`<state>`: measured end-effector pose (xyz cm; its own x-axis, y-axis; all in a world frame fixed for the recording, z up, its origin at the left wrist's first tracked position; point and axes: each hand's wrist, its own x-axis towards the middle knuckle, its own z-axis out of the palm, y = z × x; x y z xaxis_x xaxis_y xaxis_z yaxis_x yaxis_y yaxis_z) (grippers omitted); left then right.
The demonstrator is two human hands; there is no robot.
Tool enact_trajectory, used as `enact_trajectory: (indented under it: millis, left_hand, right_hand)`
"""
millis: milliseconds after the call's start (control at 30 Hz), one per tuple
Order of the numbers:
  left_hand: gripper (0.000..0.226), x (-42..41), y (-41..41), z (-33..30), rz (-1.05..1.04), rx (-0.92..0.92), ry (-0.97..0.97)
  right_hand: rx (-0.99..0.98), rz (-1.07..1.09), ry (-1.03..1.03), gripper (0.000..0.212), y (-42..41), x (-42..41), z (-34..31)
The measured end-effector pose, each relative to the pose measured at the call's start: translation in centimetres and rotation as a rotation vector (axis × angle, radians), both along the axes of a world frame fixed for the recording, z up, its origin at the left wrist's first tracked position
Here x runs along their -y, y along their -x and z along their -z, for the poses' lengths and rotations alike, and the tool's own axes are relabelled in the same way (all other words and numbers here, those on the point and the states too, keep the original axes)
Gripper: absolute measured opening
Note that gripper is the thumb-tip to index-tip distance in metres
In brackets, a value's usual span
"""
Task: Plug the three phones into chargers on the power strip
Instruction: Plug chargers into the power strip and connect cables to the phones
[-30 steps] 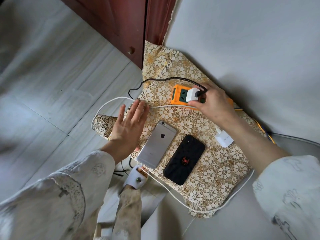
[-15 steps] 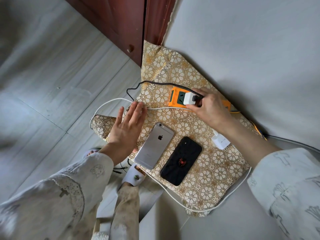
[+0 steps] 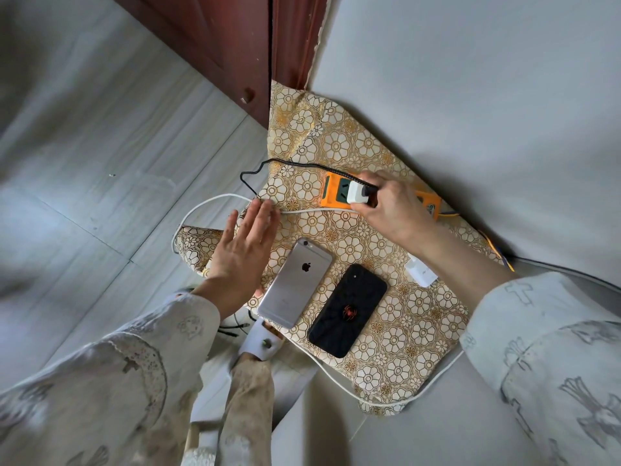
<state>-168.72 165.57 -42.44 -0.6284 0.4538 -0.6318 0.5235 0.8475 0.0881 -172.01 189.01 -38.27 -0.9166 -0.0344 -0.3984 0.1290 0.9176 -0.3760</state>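
Power strip (image 3: 331, 193): orange plastic, rectangular, lay near the far edge of a cushion (image 3: 396, 334) covered in glossy gold-and-cream floral brocade; its long axis ran left to right and slightly toward the viewer, its far end hidden behind the right hand (image 3: 391, 210). White charger (image 3: 357, 192): small rounded block seated on the strip, a black braided cable (image 3: 268, 164) running from it leftward over the cushion's edge; the right hand's fingers were curled round it. Left hand (image 3: 243, 247): flat, fingers straight, resting on the cushion's left side with fingertips at a white cable (image 3: 208, 205). Silver phone (image 3: 295, 282): smooth metal back up, long axis diagonal, camera end pointing away and right. Black phone (image 3: 347, 309): matte case bearing a red spider emblem, lay just beside and parallel. Second white charger (image 3: 421, 272): loose on the cushion, partly behind the right forearm. Surroundings: pale wood-grain floor (image 3: 100, 163), dark red wooden door (image 3: 228, 45), plain grey wall (image 3: 470, 95).
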Motion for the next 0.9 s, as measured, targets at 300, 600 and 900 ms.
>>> enact_trajectory:
  millis: [300,600,900]
  left_hand:
    - [0.142,0.3,-0.2,0.1,-0.002,-0.001,-0.03]
    - [0.122,1.4,0.1,0.3,0.045,0.03,-0.134]
    - [0.076,2.1,0.6,-0.2,-0.081,0.117,-0.323]
  right_hand:
    - [0.079,0.112,0.029,0.052,-0.4,0.3,-0.3]
    - [0.089,0.132,-0.026,0.081,0.9,1.4,-2.3]
    - [0.047,-0.181,-0.365,0.053,4.1,8.6,-3.5]
